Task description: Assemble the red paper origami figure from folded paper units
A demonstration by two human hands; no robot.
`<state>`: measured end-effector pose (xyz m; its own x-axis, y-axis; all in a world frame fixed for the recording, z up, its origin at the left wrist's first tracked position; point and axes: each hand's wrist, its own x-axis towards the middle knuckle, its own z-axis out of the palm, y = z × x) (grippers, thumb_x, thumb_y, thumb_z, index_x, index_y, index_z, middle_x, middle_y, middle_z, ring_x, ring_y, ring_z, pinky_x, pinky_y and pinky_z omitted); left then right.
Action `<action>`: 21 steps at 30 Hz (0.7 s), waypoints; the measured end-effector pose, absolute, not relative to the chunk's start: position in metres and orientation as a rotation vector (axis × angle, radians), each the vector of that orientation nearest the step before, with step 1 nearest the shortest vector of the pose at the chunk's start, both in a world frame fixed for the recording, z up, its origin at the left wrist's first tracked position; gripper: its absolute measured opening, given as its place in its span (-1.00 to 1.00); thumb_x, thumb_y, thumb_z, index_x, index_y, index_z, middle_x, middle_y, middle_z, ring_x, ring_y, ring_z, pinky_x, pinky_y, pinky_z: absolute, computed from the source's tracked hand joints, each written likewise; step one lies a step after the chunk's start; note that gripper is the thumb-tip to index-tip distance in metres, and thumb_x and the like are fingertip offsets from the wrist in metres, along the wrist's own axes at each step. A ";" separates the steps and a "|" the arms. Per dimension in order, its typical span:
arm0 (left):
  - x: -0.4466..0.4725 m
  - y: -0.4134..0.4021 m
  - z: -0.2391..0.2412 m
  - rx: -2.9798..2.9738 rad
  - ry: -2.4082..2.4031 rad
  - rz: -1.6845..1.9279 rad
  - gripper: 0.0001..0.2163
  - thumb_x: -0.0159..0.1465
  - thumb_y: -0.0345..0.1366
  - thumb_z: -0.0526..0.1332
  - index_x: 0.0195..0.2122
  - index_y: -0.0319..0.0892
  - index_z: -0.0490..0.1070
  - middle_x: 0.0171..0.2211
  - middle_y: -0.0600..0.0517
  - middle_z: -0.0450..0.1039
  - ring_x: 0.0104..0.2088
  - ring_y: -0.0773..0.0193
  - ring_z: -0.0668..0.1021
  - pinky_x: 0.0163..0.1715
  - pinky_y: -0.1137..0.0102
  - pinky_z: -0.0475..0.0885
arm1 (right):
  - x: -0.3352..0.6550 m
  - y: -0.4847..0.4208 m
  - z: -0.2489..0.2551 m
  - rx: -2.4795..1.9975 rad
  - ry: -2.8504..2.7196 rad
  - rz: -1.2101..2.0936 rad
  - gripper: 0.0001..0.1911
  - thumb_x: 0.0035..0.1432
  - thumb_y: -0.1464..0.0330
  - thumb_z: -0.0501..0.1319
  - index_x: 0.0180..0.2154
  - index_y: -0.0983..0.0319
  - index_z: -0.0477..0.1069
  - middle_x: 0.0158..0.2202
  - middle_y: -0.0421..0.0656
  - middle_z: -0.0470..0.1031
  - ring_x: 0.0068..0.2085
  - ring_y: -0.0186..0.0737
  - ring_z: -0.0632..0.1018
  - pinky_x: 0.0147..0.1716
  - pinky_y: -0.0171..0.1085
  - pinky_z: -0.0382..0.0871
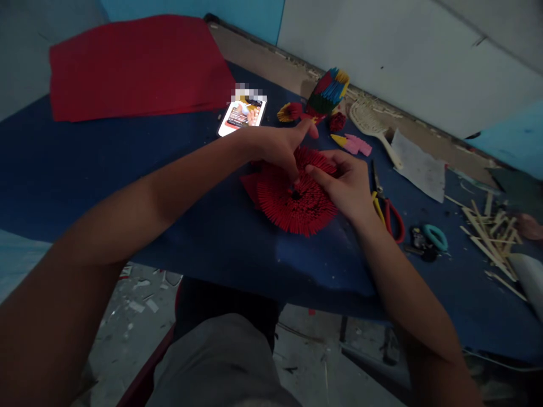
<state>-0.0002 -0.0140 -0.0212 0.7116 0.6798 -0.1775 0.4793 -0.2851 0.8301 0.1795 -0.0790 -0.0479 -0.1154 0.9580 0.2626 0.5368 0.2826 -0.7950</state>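
Between hands (351,185), spiky red disc (294,213)

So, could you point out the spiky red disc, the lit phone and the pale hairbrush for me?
Spiky red disc (297,212): head view, on its spiked top, just below the dark centre.
Lit phone (243,116): head view, on its screen.
Pale hairbrush (380,131): head view, about where its wide end meets the handle.
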 end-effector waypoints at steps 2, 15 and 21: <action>0.000 -0.014 -0.021 1.960 0.902 0.266 -0.16 -0.06 -0.54 0.43 0.21 -0.26 0.02 -0.38 0.18 0.30 -0.35 0.25 0.48 -0.44 0.46 0.33 | 0.179 -0.079 -0.048 -1.369 -1.771 0.671 -0.86 0.06 0.29 0.34 -0.28 0.14 0.52 -0.36 -0.18 0.59 -0.32 -0.13 0.61 -0.30 -0.10 0.55; 0.002 -0.014 -0.025 1.982 0.843 0.327 -0.21 -0.06 -0.65 0.40 0.16 -0.26 0.05 -0.47 0.24 0.24 -0.43 0.34 0.43 -0.47 0.52 0.25 | 0.180 -0.078 -0.049 -1.312 -1.840 0.611 -0.87 0.05 0.34 0.35 -0.29 0.16 0.52 -0.35 -0.19 0.59 -0.30 -0.13 0.60 -0.22 -0.08 0.51; -0.001 -0.014 -0.025 1.972 0.820 0.342 -0.21 -0.05 -0.65 0.39 0.18 -0.27 0.04 -0.44 0.22 0.24 -0.43 0.35 0.42 -0.50 0.51 0.25 | 0.182 -0.077 -0.048 -1.293 -1.872 0.633 -0.90 0.07 0.34 0.35 -0.31 0.16 0.52 -0.38 -0.19 0.57 -0.31 -0.13 0.59 -0.23 -0.08 0.50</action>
<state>-0.0007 -0.0142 -0.0246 0.7371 0.6697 -0.0903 0.4076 -0.3340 0.8499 0.1823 -0.0772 -0.0477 -0.1982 0.9312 0.3059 0.5542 0.3639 -0.7486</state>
